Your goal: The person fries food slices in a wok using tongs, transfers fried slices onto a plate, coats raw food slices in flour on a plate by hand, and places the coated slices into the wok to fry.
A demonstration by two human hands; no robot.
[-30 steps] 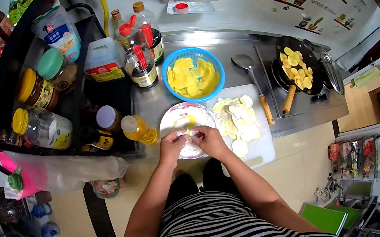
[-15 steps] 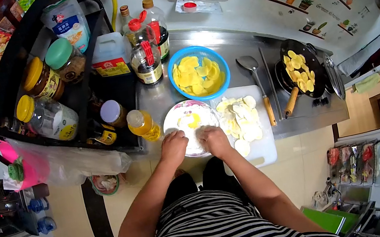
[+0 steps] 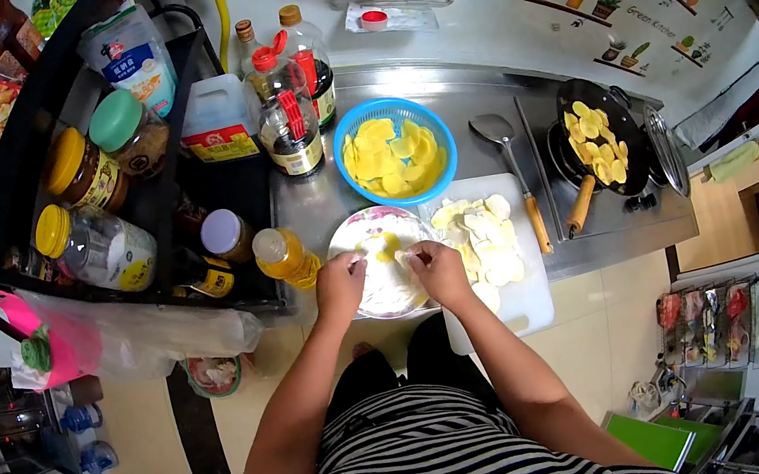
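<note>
Left rack: pouch [image 3: 133, 62] reads 低钠盐; jug [image 3: 218, 118] label too small. Left hand [image 3: 358, 259] pinched closed, contents can't tell, over left side of floral plate [image 3: 373, 301]: white powder, yellow patch. Right hand [image 3: 408, 254] pinched on pale slice [image 3: 402, 258], plate's right side. Cutting board [image 3: 529, 297] just right, sliced pieces [image 3: 492, 242] on it. Wall decal [image 3: 649, 19]: "Green Kitchen".

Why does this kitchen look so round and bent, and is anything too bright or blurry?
Head view: corners black, the counter bowed as through a very wide lens; glare on its steel behind the blue basket; white contents of the plate nearly washed out; fingertips of left hand and right hand too small to read clearly.
</note>
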